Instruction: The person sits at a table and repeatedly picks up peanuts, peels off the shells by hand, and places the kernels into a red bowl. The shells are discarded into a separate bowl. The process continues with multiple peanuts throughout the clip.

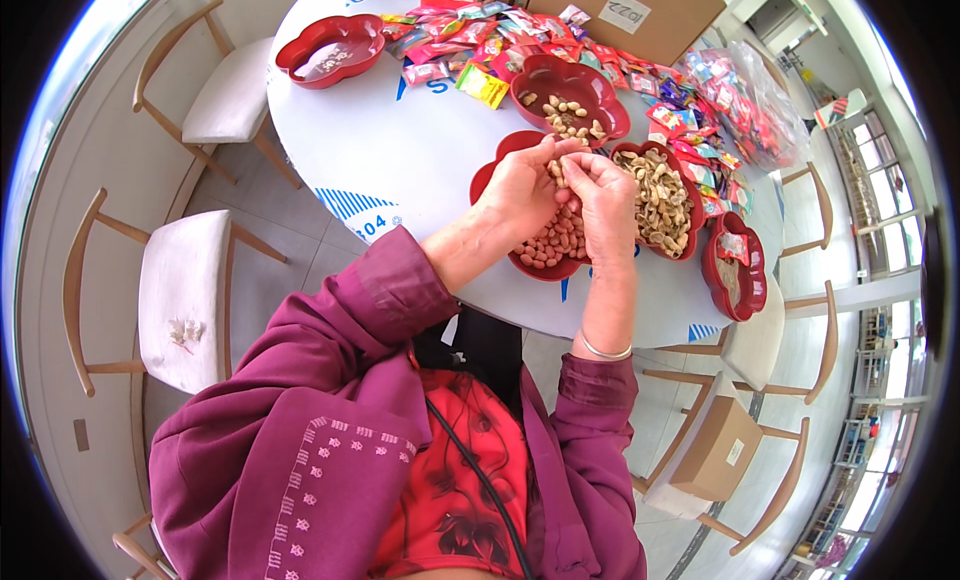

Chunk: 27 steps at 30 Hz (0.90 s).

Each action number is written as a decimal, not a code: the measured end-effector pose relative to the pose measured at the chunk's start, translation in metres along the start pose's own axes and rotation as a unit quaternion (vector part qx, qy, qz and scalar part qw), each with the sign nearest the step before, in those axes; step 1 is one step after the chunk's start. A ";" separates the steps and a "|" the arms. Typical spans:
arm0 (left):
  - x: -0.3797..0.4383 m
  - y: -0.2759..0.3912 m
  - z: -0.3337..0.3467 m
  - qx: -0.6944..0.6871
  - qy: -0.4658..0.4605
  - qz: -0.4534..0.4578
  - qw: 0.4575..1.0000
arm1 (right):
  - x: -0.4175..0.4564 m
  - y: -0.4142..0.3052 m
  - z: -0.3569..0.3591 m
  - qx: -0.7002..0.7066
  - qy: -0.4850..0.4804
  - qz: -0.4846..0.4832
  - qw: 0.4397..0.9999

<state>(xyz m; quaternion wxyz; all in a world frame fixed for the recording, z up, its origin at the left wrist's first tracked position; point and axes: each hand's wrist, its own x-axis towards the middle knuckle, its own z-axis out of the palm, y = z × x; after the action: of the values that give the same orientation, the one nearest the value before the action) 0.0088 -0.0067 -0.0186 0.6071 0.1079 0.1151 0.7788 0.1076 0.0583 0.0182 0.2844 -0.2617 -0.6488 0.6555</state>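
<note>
Above a red flower-shaped bowl (pixel 487 181) of shelled peanut kernels (pixel 551 242), my two hands meet around an in-shell peanut (pixel 556 173). My left hand (pixel 521 182) holds it against the fingers, palm turned inward. The thumb and fingertips of my right hand (pixel 609 197) pinch the same peanut; its far side is hidden. Just beyond, a second red bowl (pixel 616 111) has whole peanuts (pixel 566 115) in it. To the right, empty peanut shells (pixel 660 201) heap up in another red bowl (pixel 697 224).
Wrapped sweets (pixel 487 40) spread along the table's (pixel 352 145) far side, before a cardboard box (pixel 645 17). A plastic bag of sweets (pixel 757 107) lies at right. More red bowls stand at far left (pixel 281 55) and right (pixel 759 280). Wooden chairs (pixel 187 257) surround the table.
</note>
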 end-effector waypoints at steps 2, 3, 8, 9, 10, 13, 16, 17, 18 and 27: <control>-0.003 -0.002 0.018 0.010 0.081 0.014 0.997 | 0.000 0.001 0.001 -0.003 0.001 -0.022 1.000; -0.004 -0.002 0.027 0.009 0.128 0.020 0.992 | 0.000 0.002 0.002 -0.004 -0.001 -0.032 0.999; -0.001 -0.003 0.001 0.093 0.048 0.038 0.994 | 0.001 0.003 0.001 0.016 0.030 -0.027 0.999; -0.001 -0.003 0.000 0.097 0.038 0.042 0.994 | 0.001 0.003 0.000 0.009 0.031 -0.027 0.999; -0.001 -0.003 0.001 0.101 0.037 0.041 0.993 | 0.001 0.002 -0.001 0.003 0.031 -0.026 0.999; -0.001 -0.004 0.004 0.150 0.059 0.060 0.985 | 0.005 0.011 -0.003 -0.024 0.037 -0.057 0.997; -0.006 -0.005 0.015 0.167 0.073 0.077 0.980 | 0.004 0.009 -0.002 -0.027 0.039 -0.065 0.997; -0.006 -0.005 0.015 0.179 0.069 0.083 0.978 | 0.003 0.007 -0.001 -0.023 0.038 -0.062 0.997; -0.007 -0.005 0.015 0.189 0.065 0.090 0.976 | 0.003 0.006 0.000 -0.024 0.037 -0.070 0.997; -0.009 -0.009 0.026 0.316 0.073 0.144 0.935 | 0.004 0.004 -0.008 0.018 0.057 -0.068 0.996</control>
<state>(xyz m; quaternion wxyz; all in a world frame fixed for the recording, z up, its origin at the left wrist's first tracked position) 0.0274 -0.0118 0.0031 0.4134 0.2527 0.3823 0.7868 0.1105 0.0662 0.0139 0.3698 -0.2485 -0.6357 0.6305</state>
